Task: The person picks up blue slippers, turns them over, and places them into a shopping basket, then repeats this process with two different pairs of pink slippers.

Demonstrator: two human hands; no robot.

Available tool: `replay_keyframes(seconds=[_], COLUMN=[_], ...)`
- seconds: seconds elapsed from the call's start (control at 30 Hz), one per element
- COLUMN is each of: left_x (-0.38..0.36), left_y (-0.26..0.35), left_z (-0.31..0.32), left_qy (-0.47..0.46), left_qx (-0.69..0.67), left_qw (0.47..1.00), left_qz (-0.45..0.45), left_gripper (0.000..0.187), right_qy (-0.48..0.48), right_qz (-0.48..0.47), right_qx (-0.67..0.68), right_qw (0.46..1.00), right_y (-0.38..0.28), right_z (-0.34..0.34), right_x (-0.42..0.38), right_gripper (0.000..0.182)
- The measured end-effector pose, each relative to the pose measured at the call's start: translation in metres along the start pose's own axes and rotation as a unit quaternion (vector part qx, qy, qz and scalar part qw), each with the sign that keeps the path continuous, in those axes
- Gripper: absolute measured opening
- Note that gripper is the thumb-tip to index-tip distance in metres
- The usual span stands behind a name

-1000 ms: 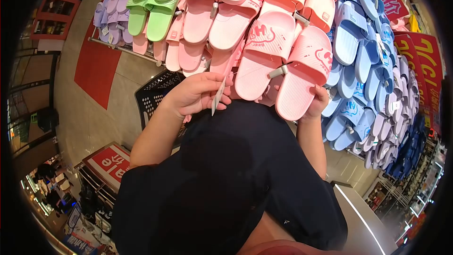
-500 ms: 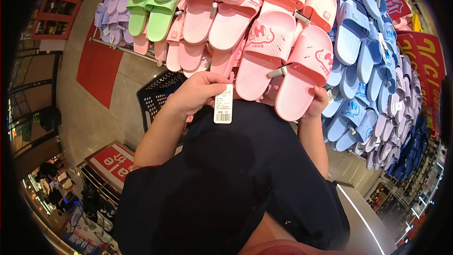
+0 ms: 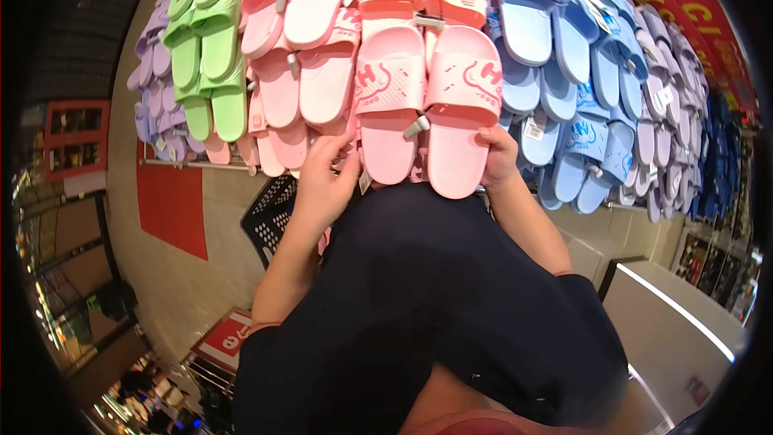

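Observation:
A pair of pink slide slippers with a red bear print hangs in front of me, joined by a small grey clip. My right hand grips the outer edge of the right-hand slipper, thumb on top of its footbed and the other fingers mostly hidden. On the other side, my left hand is beside the left-hand slipper, its fingers loosely bent and apart. A bit of white tag peeks out between that hand and the slipper's lower edge; most of it is hidden.
More pink slippers hang behind and to the left, with green slippers beyond. Blue slippers and greyish-purple slippers fill the right side. A black perforated basket stands below left. A red sale sign is lower left.
My left hand has let go of the white price tag and dropped beside the slipper. The pink pair has shifted left in view and hangs straighter, with my right hand still on it.

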State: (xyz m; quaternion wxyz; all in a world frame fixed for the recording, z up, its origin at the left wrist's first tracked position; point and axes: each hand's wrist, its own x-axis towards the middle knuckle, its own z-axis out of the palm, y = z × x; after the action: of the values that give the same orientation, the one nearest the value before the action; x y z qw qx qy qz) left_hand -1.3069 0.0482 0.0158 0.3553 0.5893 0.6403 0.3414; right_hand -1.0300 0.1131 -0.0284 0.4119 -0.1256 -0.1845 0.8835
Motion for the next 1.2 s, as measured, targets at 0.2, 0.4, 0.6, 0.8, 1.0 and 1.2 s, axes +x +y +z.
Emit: replay_keyframes(seconds=[0.2,0.4,0.6,0.8,1.0,1.2], left_x=[0.028,0.036,0.043,0.048,0.051,0.031], left_y=[0.013,0.038,0.036,0.078,0.088,0.098], left_z=[0.049,0.058,0.047,0.057,0.055,0.040], left_qy=[-0.047,-0.045,-0.073,0.010,0.100,0.122], left_qx=[0.054,0.084,-0.130,-0.069,0.084,0.243], left_qw=[0.993,0.990,0.978,0.990,0.935,0.894], left_qz=[0.093,0.108,0.144,0.120,0.330,0.355], left_gripper=[0.032,0.041,0.051,0.044,0.037,0.048], right_qy=[0.097,0.091,0.090,0.068,0.085,-0.018], right_qz=[-0.078,-0.047,-0.048,-0.165,-0.092,-0.016], right_qx=[-0.085,-0.024,-0.017,-0.281,-0.424,-0.381], right_qw=[0.989,0.994,0.995,0.943,0.897,0.924], right_y=[0.007,0.002,-0.002,0.002,-0.017,-0.033], right_z=[0.009,0.021,0.042,0.045,0.043,0.018], right_x=[0.000,-0.004,-0.007,-0.015,-0.029,-0.041], right_gripper=[0.061,0.059,0.067,0.062,0.047,0.071])
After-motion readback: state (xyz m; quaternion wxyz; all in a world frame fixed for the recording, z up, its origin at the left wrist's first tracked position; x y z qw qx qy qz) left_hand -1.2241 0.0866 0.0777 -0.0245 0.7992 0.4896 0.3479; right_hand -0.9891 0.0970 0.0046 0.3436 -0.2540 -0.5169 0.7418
